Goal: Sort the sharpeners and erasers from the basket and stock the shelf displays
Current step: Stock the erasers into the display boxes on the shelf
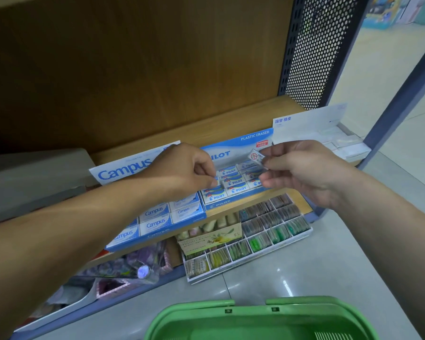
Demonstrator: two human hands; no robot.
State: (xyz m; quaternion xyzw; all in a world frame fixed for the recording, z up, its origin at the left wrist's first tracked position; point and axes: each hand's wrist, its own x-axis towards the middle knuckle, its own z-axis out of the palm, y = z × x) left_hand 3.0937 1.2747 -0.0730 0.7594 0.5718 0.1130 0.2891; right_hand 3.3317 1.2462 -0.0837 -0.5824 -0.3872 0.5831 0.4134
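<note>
Standing over the green basket [199, 306] at the bottom edge, not seeing into it from here. Reaching both arms past it toward the wooden shelf [231, 121]. Passing the Campus box [157, 217] at the shelf front and curling the left hand [184, 168] down onto the left column of the Pilot display box [231, 146]; not being able to tell whether pinching a piece there or only steadying the row. Pinching a small wrapped eraser [256, 156] between thumb and fingertips of the right hand [302, 168], keeping the other fingers loosely bent, holding it just above the right rear rows and clear of the packed stock. Judging the step as slotting this piece in: turning it label-up like its neighbours, lowering it flat into a gap, nudging the row aside with the left hand, avoiding wedging it on top. Leaving the white box [329, 133] farther right alone.
</note>
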